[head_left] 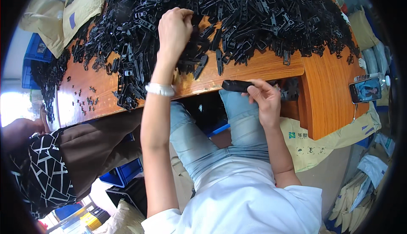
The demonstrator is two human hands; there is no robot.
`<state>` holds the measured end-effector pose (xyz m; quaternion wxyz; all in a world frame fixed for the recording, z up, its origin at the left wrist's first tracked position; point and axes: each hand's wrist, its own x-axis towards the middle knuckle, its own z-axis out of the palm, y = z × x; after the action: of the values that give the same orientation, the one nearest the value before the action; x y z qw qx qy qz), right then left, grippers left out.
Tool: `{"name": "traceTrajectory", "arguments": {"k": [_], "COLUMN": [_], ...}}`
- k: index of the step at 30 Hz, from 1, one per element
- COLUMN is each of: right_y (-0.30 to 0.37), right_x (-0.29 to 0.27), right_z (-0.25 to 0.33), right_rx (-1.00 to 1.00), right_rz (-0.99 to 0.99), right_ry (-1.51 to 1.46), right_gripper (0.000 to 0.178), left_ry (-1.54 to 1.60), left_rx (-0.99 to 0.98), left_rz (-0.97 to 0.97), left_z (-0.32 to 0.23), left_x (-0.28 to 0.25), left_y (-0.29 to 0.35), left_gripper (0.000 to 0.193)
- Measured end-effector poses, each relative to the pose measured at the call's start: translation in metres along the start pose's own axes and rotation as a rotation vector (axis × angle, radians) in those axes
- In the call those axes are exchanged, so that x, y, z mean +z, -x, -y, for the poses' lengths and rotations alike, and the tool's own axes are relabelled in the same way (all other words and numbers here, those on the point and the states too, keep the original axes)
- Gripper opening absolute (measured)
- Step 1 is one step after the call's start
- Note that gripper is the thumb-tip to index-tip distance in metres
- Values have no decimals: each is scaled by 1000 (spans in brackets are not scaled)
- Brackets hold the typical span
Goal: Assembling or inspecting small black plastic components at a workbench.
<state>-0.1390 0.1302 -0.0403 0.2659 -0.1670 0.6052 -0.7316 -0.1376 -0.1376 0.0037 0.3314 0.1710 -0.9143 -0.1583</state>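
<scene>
A wide heap of black plastic parts (250,18), many long and narrow with slots, covers the far side of the wooden table (333,85). Over the heap's near middle is my left hand (173,28), its fingers curled in and its thumb close to them. Whatever lies between those fingertips is too small or hidden to name. Off the table's front edge, above my lap, my right hand (267,102) pinches one end of a black oblong plastic piece (234,85). That piece points left, lying roughly level.
Small black bits (87,100) are scattered at the table's left, near a co-worker's hand (23,128). A phone (365,90) stands at the right edge. Blue crates (34,60) and paper sacks (85,5) are at far left. A drawer or recess opens under the tabletop.
</scene>
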Motion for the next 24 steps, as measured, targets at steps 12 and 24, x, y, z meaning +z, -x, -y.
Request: {"name": "traceTrajectory", "arguments": {"k": [12,24], "right_y": [-2,-12], "right_x": [2,-4], "right_z": [-11,-8], "right_rx": [80,22], "right_rz": [77,87], "right_ry": [-45,-125], "right_gripper": [17,22], "left_ry": [-622,154], "left_rx": [64,-323], "left_rz": [323,152], "left_z": [-19,-16], "left_x": [50,-56], "left_y": [-27,15], "left_gripper": [10,9]}}
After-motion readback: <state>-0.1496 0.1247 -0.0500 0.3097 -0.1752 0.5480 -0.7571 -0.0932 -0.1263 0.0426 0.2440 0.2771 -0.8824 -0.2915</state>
